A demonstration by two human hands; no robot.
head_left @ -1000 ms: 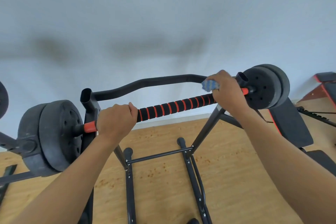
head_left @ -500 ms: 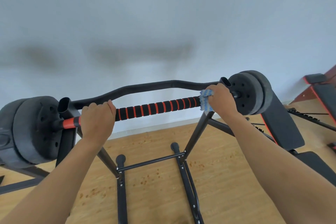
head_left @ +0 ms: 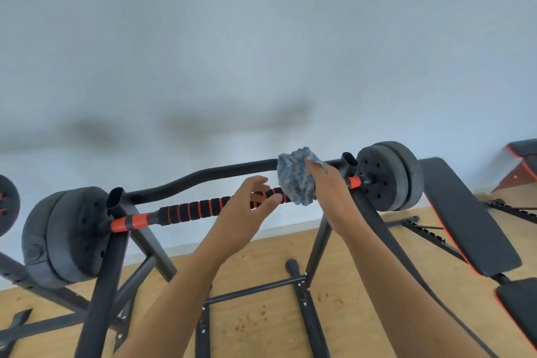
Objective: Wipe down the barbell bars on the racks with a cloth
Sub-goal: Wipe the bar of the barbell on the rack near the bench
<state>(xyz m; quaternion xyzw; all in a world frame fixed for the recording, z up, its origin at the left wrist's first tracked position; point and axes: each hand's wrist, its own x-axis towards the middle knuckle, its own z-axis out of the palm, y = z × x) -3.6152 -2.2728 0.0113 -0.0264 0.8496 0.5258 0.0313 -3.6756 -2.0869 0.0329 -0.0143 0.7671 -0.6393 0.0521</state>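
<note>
A black barbell bar with red rings (head_left: pixel 191 211) lies across a black rack (head_left: pixel 100 279), with dark weight plates at its left end (head_left: pixel 64 237) and right end (head_left: pixel 389 176). My right hand (head_left: pixel 329 186) grips a blue-and-white cloth (head_left: pixel 295 176) and holds it up against the bar's right part. My left hand (head_left: pixel 247 212) hovers at the bar just left of the cloth, fingers spread and loosely bent, holding nothing. A curved black crossbar (head_left: pixel 203 176) runs behind the bar.
A black bench with red trim (head_left: pixel 465 218) stands at the right, with another red-edged piece (head_left: pixel 520 160) at the far right. Another plate (head_left: pixel 7 208) shows at the left edge. Rack legs (head_left: pixel 308 314) stand on the wooden floor below. A pale wall is behind.
My left hand let go of the bar's left end and moved right beside the cloth. My right hand lifted the cloth, which now bunches above the bar.
</note>
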